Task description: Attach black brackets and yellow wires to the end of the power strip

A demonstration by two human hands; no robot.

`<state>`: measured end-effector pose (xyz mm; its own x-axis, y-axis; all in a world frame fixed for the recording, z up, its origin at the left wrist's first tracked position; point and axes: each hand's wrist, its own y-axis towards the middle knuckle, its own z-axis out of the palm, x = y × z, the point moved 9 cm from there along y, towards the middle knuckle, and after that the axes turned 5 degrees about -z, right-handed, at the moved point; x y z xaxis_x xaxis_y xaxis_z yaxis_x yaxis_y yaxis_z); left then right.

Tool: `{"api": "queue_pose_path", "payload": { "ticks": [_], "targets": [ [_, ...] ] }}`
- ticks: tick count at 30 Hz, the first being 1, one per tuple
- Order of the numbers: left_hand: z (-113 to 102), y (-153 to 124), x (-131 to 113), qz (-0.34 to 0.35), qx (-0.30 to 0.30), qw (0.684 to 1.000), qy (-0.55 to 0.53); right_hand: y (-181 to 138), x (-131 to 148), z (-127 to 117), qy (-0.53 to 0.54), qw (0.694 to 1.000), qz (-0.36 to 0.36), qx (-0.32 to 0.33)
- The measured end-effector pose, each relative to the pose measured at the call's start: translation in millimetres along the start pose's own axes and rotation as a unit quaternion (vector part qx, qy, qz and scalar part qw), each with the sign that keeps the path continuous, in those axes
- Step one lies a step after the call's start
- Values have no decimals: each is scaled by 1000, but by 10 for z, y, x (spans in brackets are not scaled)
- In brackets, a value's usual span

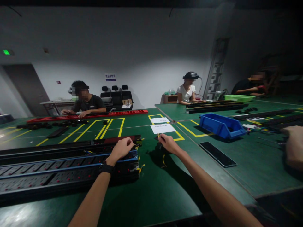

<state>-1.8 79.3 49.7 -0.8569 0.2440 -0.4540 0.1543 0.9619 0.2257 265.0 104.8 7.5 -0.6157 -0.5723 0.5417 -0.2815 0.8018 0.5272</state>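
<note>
Along the near left of the green bench (151,201): several long black rails (59,171) lie side by side, red dots down their faces, blue edging on some, right ends toward the middle. Small yellow ends (141,168) stick out there.

Left hand (121,148), black band on wrist, is over those right ends. Thumb and index drawn together, other fingers curled; can't tell if anything is gripped.

Right hand (168,144) is off the rails, just right of their ends. Thumb and index pinch a small yellow-tipped piece (158,135); detail too small to read. Yellow lead (163,160) shows just below that hand.

Beyond the right hand: printed white sheet (163,128) by yellow tape marks. To its right: blue bin (213,129), with dark phone (217,154) flat in front of it. Another person's hand (294,145) at right edge, blurred.

Far side: person in dark top (93,103) at a red rail (118,113), person in white top (186,93) farther right.
</note>
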Motion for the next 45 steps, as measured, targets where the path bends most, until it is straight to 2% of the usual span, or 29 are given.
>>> {"api": "queue_pose_path", "payload": {
  "ticks": [3,8,13,17,22,27,31,36,45],
  "targets": [
    [62,-134,-50,-22,9,999,23,-12,-135,-70,-21,1000,17,-6],
    [83,-304,-245,25,4,1000,14,-51,-360,-179,-64,997,36,-19],
    [26,-375,-274,46,-8,999,-4,-98,-532,-193,-95,994,55,3],
    [13,-399,-246,46,-6,999,-7,-119,-522,-250,-120,990,78,2],
    [-7,-425,-251,51,-11,999,-14,-140,-403,-474,-179,979,97,-25],
    [53,-451,-265,61,18,998,-13,-238,-557,-664,-246,956,159,-20],
    [84,-487,-258,65,18,998,-6,-316,-739,-661,-253,949,190,8],
    [140,-539,-249,65,21,998,7,-349,-834,-612,-253,945,205,20],
    [150,-598,-286,69,27,997,25,-310,-654,-551,-234,960,154,5]
  ]
}}
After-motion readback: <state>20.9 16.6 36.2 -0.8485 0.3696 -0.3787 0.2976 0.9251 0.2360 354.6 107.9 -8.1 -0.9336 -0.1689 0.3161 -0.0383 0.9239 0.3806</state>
